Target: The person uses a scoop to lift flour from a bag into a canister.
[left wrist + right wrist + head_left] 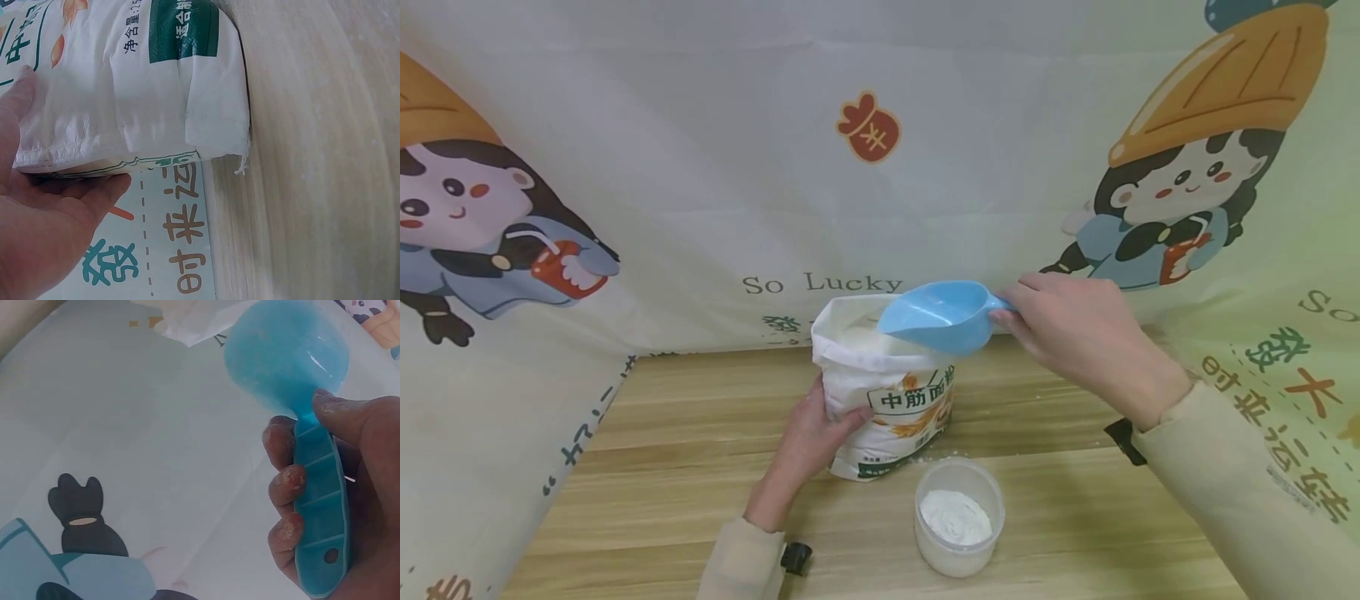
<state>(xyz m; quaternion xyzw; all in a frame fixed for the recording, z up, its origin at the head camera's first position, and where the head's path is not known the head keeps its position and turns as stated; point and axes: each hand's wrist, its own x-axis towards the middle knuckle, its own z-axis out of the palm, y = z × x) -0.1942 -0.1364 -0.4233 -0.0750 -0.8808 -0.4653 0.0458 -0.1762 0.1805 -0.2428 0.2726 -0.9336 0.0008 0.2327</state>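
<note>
A white flour bag [857,417] stands open at the top on the table, with white flour [861,337] showing inside. My left hand [816,429] grips the bag's left side, thumb on the printed front and fingers round behind; the left wrist view shows the hand [56,212] near the bag's lower part. In my right hand [1067,333] is a blue scoop [951,321], its mouth pointing left over the bag's right rim. The right wrist view has fingers and thumb wrapped round the ribbed scoop handle [322,500]. White powder dusts the fingertips [287,531].
In front of the bag stands a clear round tub [958,558] with white flour [955,517] in it. Some spilled flour specks lie between bag and tub on the wood-grain table [685,475]. A printed cloth backdrop [722,167] rises behind and at both sides.
</note>
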